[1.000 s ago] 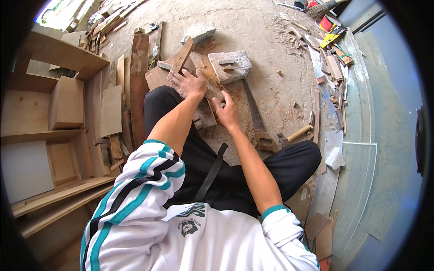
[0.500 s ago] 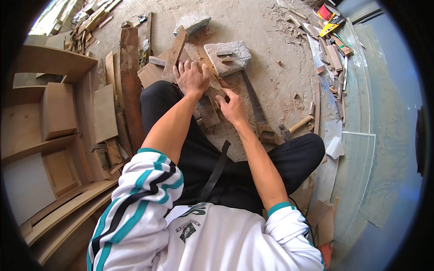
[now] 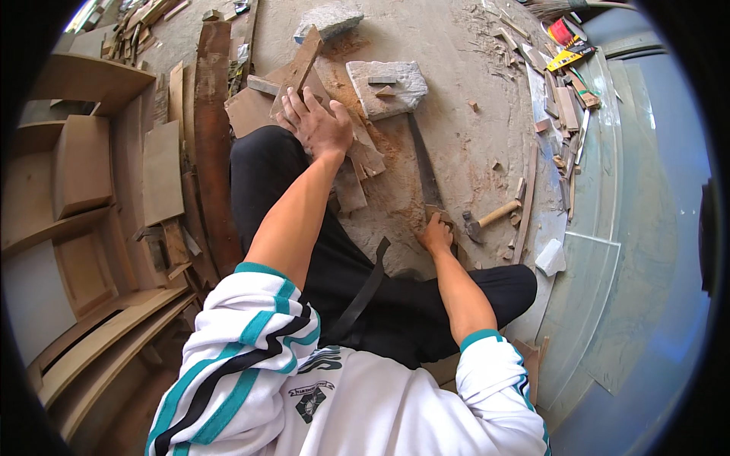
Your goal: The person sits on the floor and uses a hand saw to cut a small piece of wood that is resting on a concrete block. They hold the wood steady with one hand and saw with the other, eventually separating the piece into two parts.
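My left hand (image 3: 318, 128) lies with its fingers spread on a narrow brown wooden board (image 3: 306, 57), close to my bent left knee. Under and beside it are more pieces of wood, among them a rough-ended piece (image 3: 368, 158). Down to the right, my right hand (image 3: 436, 234) is closed around the handle of a handsaw (image 3: 423, 163). The dark saw blade lies along the floor, its tip next to a pale stone block (image 3: 403, 95). A claw hammer (image 3: 494, 216) with a wooden handle rests just right of that hand.
A wooden cabinet frame (image 3: 91, 163) and leaning boards (image 3: 213, 137) stand along the left. A second stone (image 3: 328, 21) sits at the back. Wood offcuts (image 3: 566, 106) and glass sheets (image 3: 646, 144) line the right side. Sawdust covers part of the concrete floor (image 3: 464, 137).
My right hand has left the wood piece near my left hand and moved down and right onto the saw handle. My left hand stays on the board, fingers more spread. The view has shifted slightly.
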{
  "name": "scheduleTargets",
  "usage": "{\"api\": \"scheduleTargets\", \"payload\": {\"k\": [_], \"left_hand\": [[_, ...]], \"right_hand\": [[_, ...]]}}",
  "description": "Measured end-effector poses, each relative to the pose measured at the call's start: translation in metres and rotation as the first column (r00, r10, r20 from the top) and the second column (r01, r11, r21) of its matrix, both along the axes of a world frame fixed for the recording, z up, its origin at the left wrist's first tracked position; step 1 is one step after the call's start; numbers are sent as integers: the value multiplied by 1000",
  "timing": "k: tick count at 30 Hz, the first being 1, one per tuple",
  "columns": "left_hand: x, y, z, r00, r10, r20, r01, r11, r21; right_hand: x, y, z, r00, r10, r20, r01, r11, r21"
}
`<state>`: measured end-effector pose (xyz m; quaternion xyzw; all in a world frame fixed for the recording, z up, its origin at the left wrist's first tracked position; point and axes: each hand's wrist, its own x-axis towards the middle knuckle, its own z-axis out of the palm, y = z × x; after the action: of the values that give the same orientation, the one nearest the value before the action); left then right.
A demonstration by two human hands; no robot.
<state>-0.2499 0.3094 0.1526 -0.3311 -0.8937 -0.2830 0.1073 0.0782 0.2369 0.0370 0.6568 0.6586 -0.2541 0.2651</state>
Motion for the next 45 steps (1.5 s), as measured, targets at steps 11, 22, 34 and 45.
{"api": "scheduleTargets", "payload": {"k": [11,22,34,45], "left_hand": [[2,2,-4,997,-42,65,40,999,29],[-6,0,-7,994,-69,85,85,975,-203],[8,-28,-4,956,-90,278,115,991,-73],[29,-10,-9,932,184,311,-218,973,78]], "right_hand": [[44,3,0,949,12,-316,35,989,142],[-1,11,171,80,-623,-778,530,688,-496],[-30,-50,264,-80,-342,-936,459,821,-339],[-52,-69,255,214,-288,-933,418,891,-180]]}}
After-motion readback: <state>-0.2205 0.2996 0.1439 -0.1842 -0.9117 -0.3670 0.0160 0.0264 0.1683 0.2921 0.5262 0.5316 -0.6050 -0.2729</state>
